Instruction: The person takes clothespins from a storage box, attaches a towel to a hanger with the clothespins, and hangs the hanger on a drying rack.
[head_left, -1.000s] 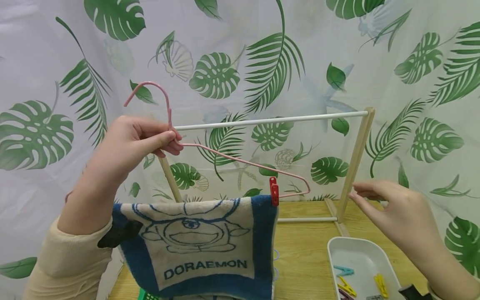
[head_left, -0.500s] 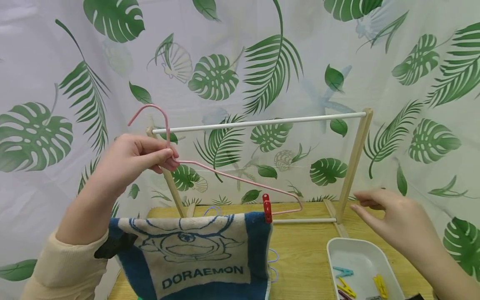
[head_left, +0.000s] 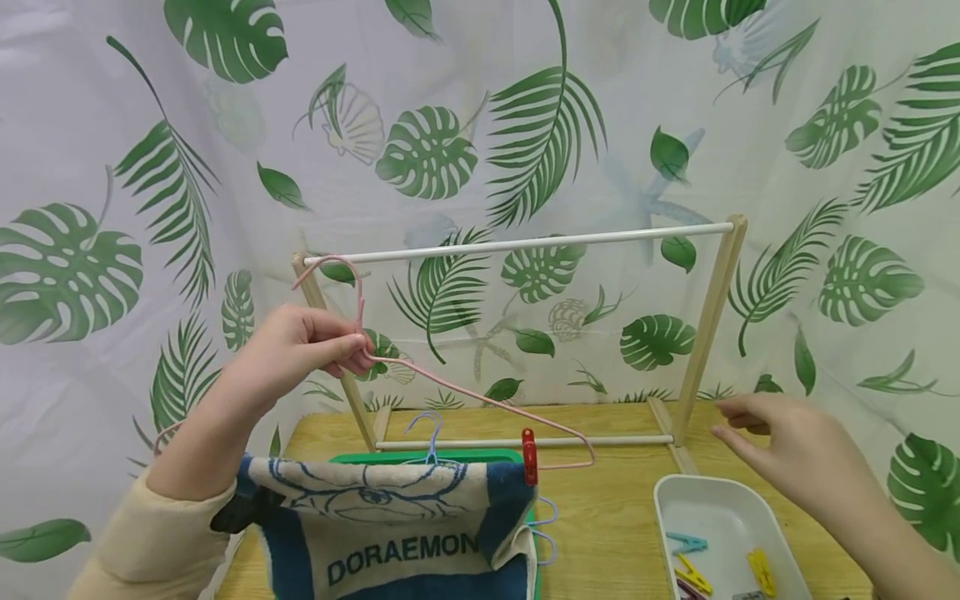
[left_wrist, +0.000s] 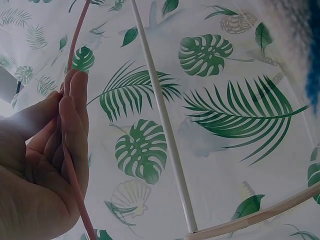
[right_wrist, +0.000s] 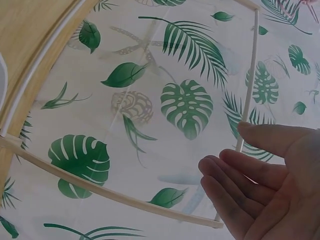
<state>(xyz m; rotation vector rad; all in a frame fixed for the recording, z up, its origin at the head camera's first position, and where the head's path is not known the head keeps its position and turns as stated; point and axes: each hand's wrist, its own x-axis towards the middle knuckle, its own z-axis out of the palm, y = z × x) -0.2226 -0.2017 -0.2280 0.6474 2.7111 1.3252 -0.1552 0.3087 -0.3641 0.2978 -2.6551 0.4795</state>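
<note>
My left hand pinches a pink wire clothes hanger at the base of its hook, between thumb and fingers. A blue and cream towel lettered DORAEMON hangs from it, with a red clothespin at its right corner. The wrist hides the towel's left corner. In the left wrist view the pink wire runs through the fingers. To the right, my right hand is held in the air with relaxed fingers and nothing in them; the right wrist view shows its fingers apart from the thumb.
Behind the towel stands a wooden rack with a white top bar. At the lower right, a white tray holds several clothespins. Blue hangers and a green basket lie partly behind the towel on the wooden table.
My left hand has moved down and slightly right, lowering the hanger and towel. The hook now appears near the rack's top left end. The right hand has shifted slightly downward, still holding nothing.
</note>
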